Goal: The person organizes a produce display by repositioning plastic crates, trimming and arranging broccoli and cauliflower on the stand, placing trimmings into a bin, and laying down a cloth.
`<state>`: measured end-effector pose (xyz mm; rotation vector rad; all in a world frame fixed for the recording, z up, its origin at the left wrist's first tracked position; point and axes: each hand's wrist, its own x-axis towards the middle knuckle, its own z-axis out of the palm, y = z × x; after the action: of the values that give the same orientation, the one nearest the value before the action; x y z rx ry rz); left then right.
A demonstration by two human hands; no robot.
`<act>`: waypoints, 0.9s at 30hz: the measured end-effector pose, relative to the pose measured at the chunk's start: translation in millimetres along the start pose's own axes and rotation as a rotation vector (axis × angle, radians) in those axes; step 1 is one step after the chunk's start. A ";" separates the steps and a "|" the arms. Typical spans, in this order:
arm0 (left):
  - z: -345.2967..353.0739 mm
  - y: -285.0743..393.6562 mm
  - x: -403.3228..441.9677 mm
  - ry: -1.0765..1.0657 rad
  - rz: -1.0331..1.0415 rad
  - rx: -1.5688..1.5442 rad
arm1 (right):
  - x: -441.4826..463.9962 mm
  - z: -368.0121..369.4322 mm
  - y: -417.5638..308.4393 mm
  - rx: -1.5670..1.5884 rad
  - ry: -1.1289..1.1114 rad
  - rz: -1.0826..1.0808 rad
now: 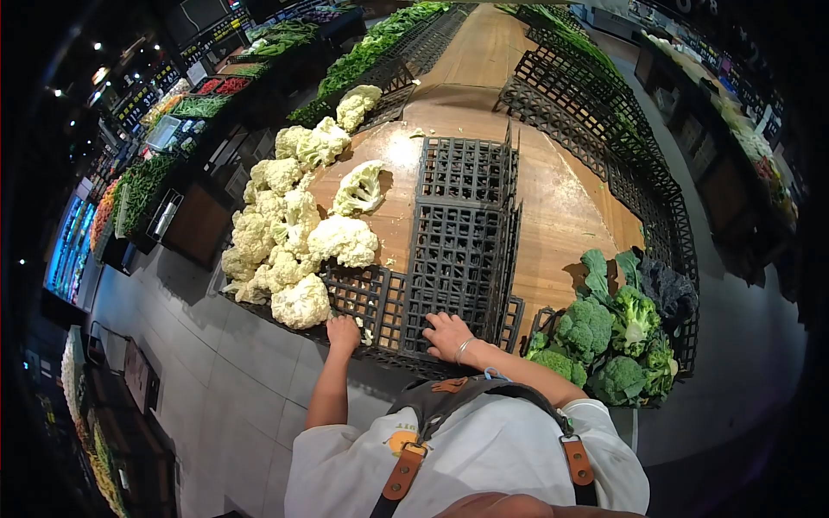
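My left hand (343, 333) is at the near edge of the display, just below a cauliflower head (300, 302). Its fingers are curled at the rim of a flat black plastic grid (390, 298); whatever they hold is hidden. My right hand (448, 336) lies on a longer black grid panel (449, 259), fingers spread over its near end. Several cauliflower heads are heaped to the left, and one cut cauliflower (359, 188) lies apart on the wooden top. Small white crumbs dot the grid beside my left hand.
Broccoli (587, 330) with dark leaves is piled at the right front corner. Upright black grid dividers (511, 250) stand along the middle panel, and more grid fencing (604, 147) edges the wooden table (553, 207). Vegetable shelves (147, 186) line the left aisle.
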<state>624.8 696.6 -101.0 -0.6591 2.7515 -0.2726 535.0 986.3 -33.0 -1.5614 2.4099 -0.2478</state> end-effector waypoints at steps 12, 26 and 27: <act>-24.3 4.6 -8.6 -0.088 -0.028 0.047 | 0.6 1.1 0.3 0.010 0.003 0.009; -17.7 2.6 -5.1 -0.071 -0.026 0.066 | 0.3 1.1 0.6 0.005 0.015 -0.008; -14.9 1.6 -3.1 -0.070 -0.023 0.073 | 0.3 0.9 0.7 0.006 0.016 -0.009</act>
<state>621.9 701.1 -86.7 -0.6687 2.6549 -0.3465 534.6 986.3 -34.1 -1.5742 2.4119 -0.2699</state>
